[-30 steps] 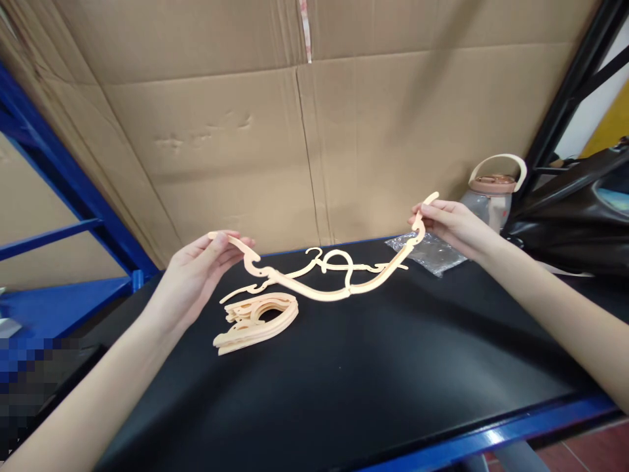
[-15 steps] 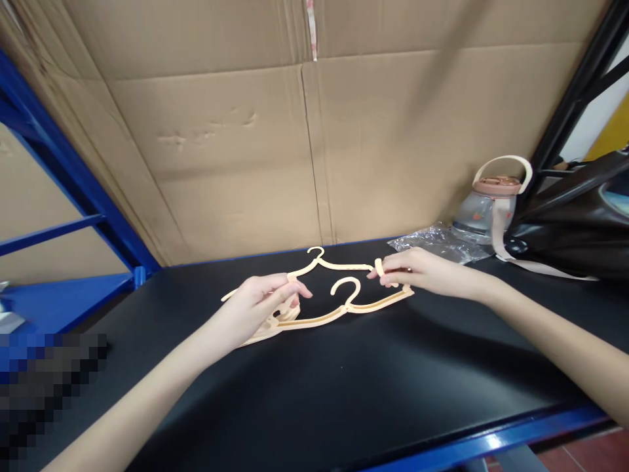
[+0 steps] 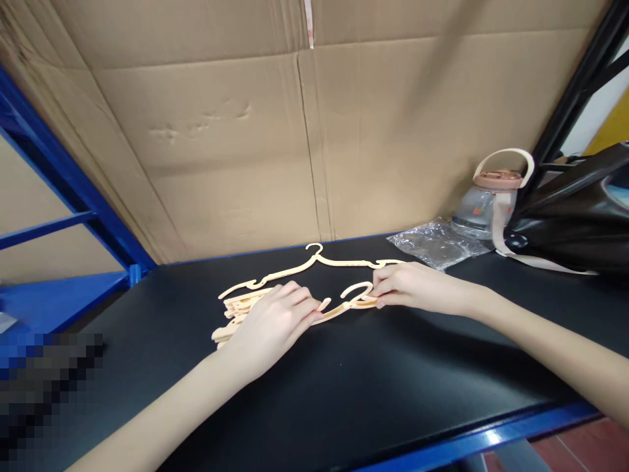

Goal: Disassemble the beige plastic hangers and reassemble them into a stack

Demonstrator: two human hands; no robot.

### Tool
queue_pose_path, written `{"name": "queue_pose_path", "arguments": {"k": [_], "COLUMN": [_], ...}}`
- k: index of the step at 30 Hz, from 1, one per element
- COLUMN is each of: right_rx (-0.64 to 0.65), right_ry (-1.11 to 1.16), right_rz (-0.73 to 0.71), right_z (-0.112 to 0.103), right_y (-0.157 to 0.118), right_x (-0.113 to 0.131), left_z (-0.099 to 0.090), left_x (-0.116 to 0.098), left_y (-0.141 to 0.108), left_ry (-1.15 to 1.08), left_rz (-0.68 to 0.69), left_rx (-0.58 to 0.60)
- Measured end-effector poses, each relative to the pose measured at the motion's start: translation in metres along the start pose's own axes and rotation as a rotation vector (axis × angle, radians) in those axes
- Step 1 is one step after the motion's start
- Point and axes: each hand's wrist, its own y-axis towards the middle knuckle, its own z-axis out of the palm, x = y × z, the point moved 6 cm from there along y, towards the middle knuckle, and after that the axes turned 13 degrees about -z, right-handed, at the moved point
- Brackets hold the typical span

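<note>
A cream plastic clothes hanger [image 3: 344, 308] is between my hands, its hook pointing up and left. My left hand [image 3: 285, 318] is closed on its left part, with a small cream tip poking up by the fingers. The fingers of my right hand [image 3: 400, 287] pinch the same hanger just right of the hook. Beside and partly under my left hand lies a stack of folded cream hangers [image 3: 236, 318]. Behind both hands, another hanger [image 3: 289, 271] lies spread out on the black tabletop, its right end partly hidden by my right hand.
A clear plastic bag [image 3: 437, 242] lies at the back right, by a clear bottle [image 3: 479, 210] with a pink lid and strap. A black bag [image 3: 580, 216] is at the far right. Cardboard [image 3: 221, 144] stands behind the tabletop [image 3: 314, 400].
My right hand has moved left along the hanger, closer to the hook. My left hand has turned palm-down and shifted right, exposing the stacked hangers.
</note>
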Motion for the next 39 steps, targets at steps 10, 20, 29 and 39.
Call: {"name": "queue_pose_path", "arguments": {"k": [10,20,29,39], "right_rx": [0.033,0.055,0.036,-0.005], "right_ry": [0.012,0.010,0.000,0.048], "right_rz": [0.023,0.057,0.048,0.179], "right_z": [0.002,0.004,0.003,0.003], "right_y": [-0.001,-0.003,-0.001,-0.004], "right_x": [-0.005,-0.011,-0.008,-0.013], "left_z": [0.006,0.008,0.010,-0.002], "left_x": [0.000,0.001,0.000,0.003], "left_y": [0.001,-0.001,0.000,-0.004], "left_ry": [0.061,-0.002,0.017,-0.033], "left_rz": [-0.023,0.003,0.019,-0.097], "left_rx": [0.071,0.061,0.092,0.097]}}
